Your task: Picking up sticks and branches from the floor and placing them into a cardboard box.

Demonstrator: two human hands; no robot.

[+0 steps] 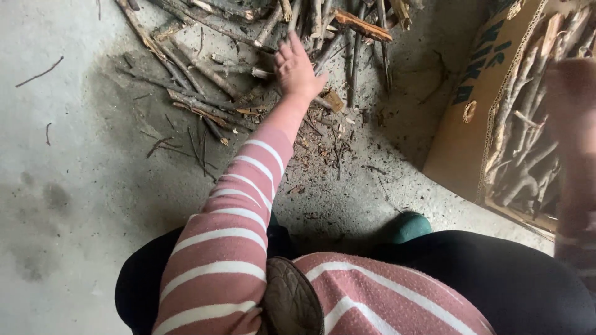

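The pile of sticks [248,56] lay across the upper centre of the frame on the grey concrete floor [68,186], a loose heap of thin, dark branches crossing one another at many angles. The left hand [297,69] was stretched out over the pile's lower right part, palm down, fingers spread and open; it rested on or just above the sticks, and no stick was seen closed inside it. One broken, orange-brown piece of split wood [363,26] lay tilted just beyond the fingertips, at the upper centre right. Bark chips and wood crumbs [323,146] were scattered on the floor below the wrist, towards the frame's centre. A single stray twig [38,73] lay well apart at the upper left.

At the right edge stood a cardboard box [462,142], open towards the camera and packed with more sticks [528,142] laid roughly lengthwise. The right hand [571,93] appeared over that box as a blurred shape; whether it was open or held anything could not be told. A striped pink-and-white sleeve [230,236] filled the lower centre, with dark trousers [496,279] and a green shoe tip [406,226] below.
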